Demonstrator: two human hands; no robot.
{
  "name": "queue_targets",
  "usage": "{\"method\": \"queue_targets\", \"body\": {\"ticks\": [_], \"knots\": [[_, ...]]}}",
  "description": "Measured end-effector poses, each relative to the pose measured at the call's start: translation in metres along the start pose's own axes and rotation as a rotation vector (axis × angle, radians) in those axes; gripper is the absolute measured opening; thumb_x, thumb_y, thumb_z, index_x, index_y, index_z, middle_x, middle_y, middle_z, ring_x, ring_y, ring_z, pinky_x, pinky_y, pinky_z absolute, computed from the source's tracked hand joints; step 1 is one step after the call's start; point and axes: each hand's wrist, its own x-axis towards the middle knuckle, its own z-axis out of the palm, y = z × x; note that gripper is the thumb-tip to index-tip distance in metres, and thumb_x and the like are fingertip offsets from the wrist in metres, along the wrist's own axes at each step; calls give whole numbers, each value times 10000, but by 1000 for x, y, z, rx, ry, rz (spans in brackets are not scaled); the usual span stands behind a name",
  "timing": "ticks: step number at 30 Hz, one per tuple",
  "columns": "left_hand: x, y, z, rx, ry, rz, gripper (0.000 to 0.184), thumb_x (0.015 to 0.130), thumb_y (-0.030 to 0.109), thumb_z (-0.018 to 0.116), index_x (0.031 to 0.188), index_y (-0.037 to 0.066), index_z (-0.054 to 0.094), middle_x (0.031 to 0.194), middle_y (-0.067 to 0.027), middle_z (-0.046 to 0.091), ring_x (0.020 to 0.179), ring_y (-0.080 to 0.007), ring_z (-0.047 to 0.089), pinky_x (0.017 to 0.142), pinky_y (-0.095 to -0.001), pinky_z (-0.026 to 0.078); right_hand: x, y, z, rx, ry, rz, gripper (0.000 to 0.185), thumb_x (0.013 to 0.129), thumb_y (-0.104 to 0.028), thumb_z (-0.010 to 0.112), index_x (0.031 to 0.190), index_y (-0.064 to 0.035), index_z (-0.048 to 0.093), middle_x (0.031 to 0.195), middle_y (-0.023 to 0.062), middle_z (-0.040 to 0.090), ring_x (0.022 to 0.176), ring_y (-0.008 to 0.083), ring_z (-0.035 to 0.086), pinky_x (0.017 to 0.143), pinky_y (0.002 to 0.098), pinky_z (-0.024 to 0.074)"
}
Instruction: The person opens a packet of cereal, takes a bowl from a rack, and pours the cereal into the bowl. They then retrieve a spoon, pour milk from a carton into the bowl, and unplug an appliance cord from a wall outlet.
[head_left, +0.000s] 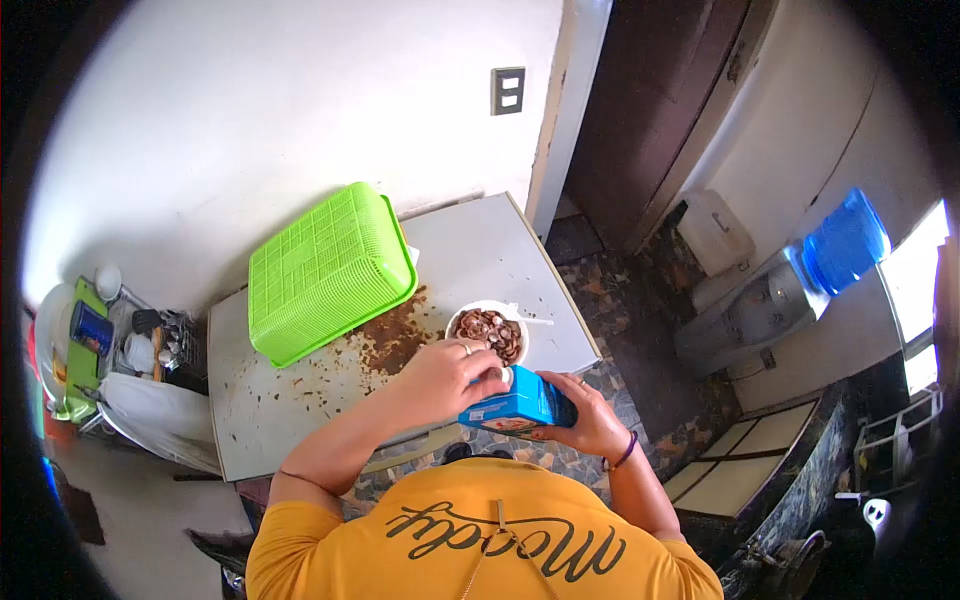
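Note:
A blue carton (pixel 520 405) is tilted in front of my chest, at the table's near edge. My right hand (pixel 592 420) is closed around its right end. My left hand (pixel 452 375) has its fingers pinched on the white cap (pixel 506 376) at the carton's top. Just beyond my hands sits a white bowl (pixel 453 322) on the table. It holds brown cereal pieces (pixel 484 333), partly hidden by my left hand. A white spoon (pixel 528 318) rests in the bowl, its handle pointing right.
An upturned green plastic basket (pixel 325 280) lies on the white table (pixel 470 235), whose top has worn brown patches. A dish rack (pixel 165 340) with dishes stands at left. Rightward are a water dispenser (pixel 745 310) with a blue jug (pixel 845 245) and a dark doorway (pixel 640 110).

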Motion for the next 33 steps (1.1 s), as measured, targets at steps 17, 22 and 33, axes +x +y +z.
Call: {"method": "queue_targets", "body": {"ticks": [17, 22, 33], "knots": [[-14, -6, -2, 25, 218, 249, 225, 852, 215, 671, 939, 34, 569, 858, -113, 618, 776, -289, 613, 702, -389, 507, 21, 6, -2, 344, -277, -12, 740, 741, -191, 802, 1340, 41, 433, 1225, 210, 570, 1151, 268, 550, 988, 391, 420], [-24, -9, -21, -142, 342, 88, 194, 882, 132, 619, 1041, 26, 590, 951, -121, 614, 807, -236, 607, 740, -337, 500, 37, 23, -24, 804, -124, 21, 652, 781, -131, 744, 1333, 34, 438, 1241, 140, 571, 1142, 216, 542, 999, 374, 414], [-83, -107, 94, -872, 435, -523, 406, 942, 112, 560, 1310, 9, 422, 1059, -79, 555, 790, -115, 582, 707, -287, 550, 224, 69, -23, 176, 527, -23, 657, 666, -100, 816, 1185, 33, 436, 1082, 164, 601, 1007, 222, 594, 863, 354, 492]]}}
